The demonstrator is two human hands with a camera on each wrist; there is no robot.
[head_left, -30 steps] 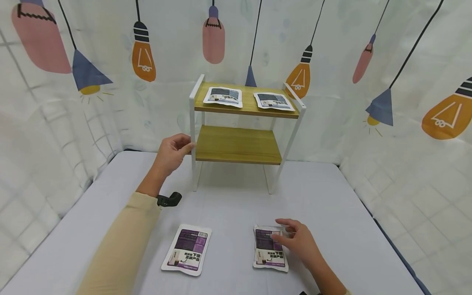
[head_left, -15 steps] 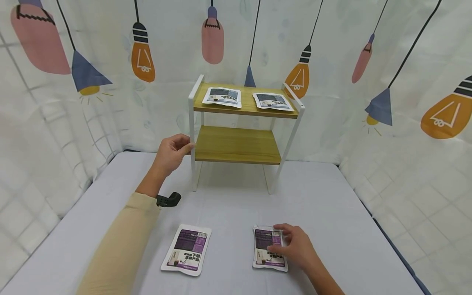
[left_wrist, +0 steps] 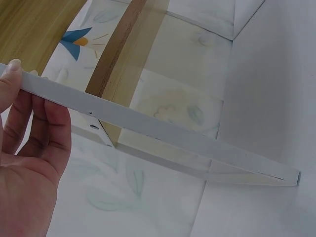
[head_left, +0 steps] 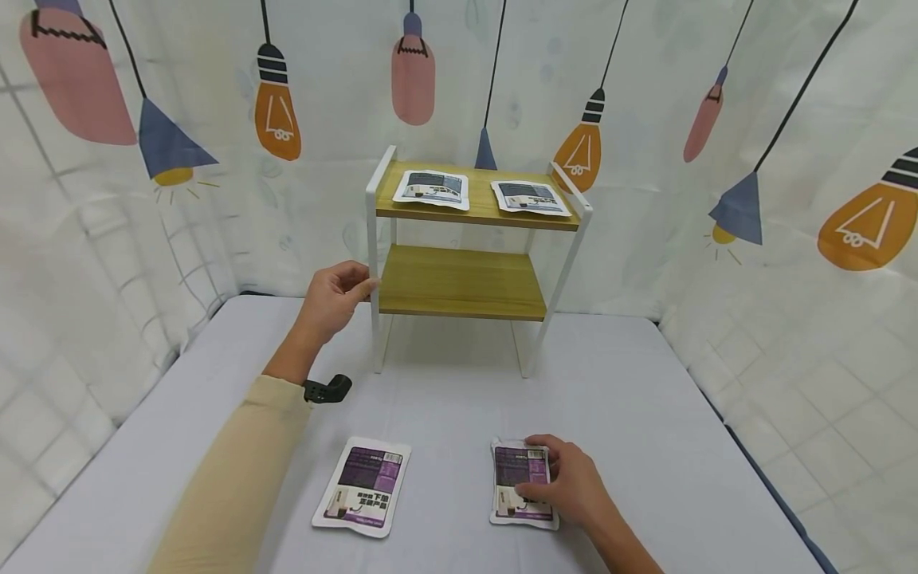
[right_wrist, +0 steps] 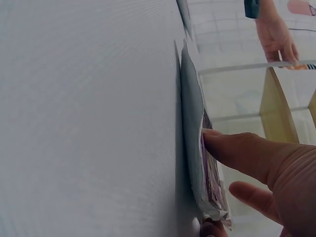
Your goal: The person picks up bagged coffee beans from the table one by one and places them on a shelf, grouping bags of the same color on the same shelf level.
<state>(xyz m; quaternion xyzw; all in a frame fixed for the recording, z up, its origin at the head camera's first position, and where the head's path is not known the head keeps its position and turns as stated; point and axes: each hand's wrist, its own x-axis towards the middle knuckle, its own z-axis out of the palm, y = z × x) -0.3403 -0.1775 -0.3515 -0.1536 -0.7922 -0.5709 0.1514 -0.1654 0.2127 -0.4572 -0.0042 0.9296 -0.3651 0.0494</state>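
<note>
My left hand [head_left: 332, 299] pinches the white left upright of a small two-tier shelf [head_left: 462, 281]. Thumb and fingers meet around that upright [left_wrist: 158, 122] in the left wrist view. On the table my right hand [head_left: 576, 485] grips the right-hand purple-and-white pouch [head_left: 511, 466], thumb on its printed face and fingers at its far right edge. The pouch [right_wrist: 191, 123] appears edge-on in the right wrist view, lying against the tabletop, with one fingertip at its end. Another purple-and-white pouch [head_left: 364, 486] lies flat to the left, untouched.
Two blue-and-white pouches, one on the left [head_left: 433, 189] and one on the right [head_left: 531, 198], lie on the shelf's top board. The lower board carries nothing. A white cloth covers the table [head_left: 645, 399]. Printed curtains [head_left: 323, 207] stand behind and at both sides.
My right hand has come down and slightly left onto the right-hand pouch, its thumb now on the printed face. The left hand stays on the shelf upright.
</note>
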